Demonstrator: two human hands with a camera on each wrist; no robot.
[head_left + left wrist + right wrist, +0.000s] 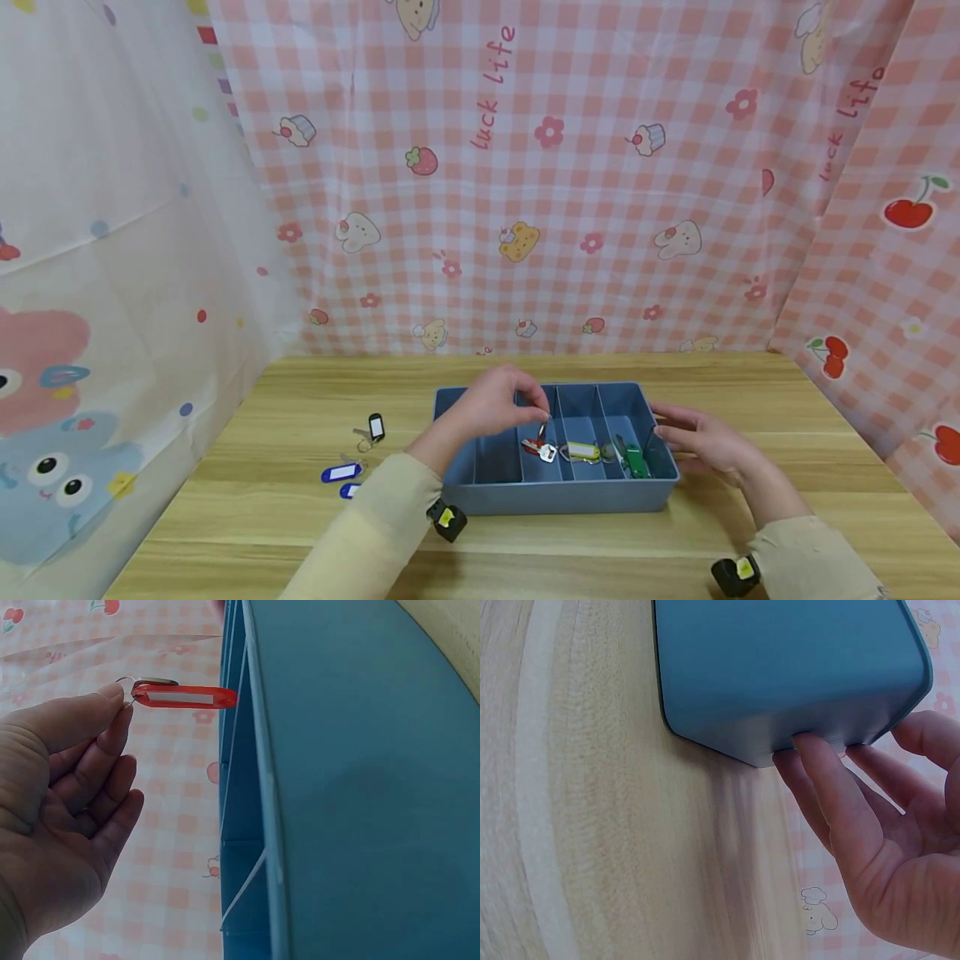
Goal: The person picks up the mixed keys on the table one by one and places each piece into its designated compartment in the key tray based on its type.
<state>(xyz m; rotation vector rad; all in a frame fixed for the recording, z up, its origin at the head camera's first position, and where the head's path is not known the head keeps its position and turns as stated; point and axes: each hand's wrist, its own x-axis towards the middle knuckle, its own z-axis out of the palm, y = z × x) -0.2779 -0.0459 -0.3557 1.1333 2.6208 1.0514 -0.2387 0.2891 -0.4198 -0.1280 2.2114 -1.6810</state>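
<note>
My left hand point(491, 408) is over the middle of a blue-grey divided tray point(555, 498), its thumb and index finger pinching a metal key ring. From that ring hang a red key tag point(225, 698) with a white label and a silver key point(548, 452). A yellow key tag point(583, 452) lies in the compartment to the right of them, and a green key tag point(637, 461) in the rightmost one. At the tray's right end, my right hand point(708, 443) touches the outer wall with extended fingertips point(810, 742), thumb near the rim.
Left of the tray on the wooden table point(585, 554) lie a black key tag point(376, 427) with a key and a blue key tag point(341, 473). Another blue key tag point(348, 491) is partly hidden by my left sleeve point(375, 525). Patterned curtains point(555, 192) enclose the table.
</note>
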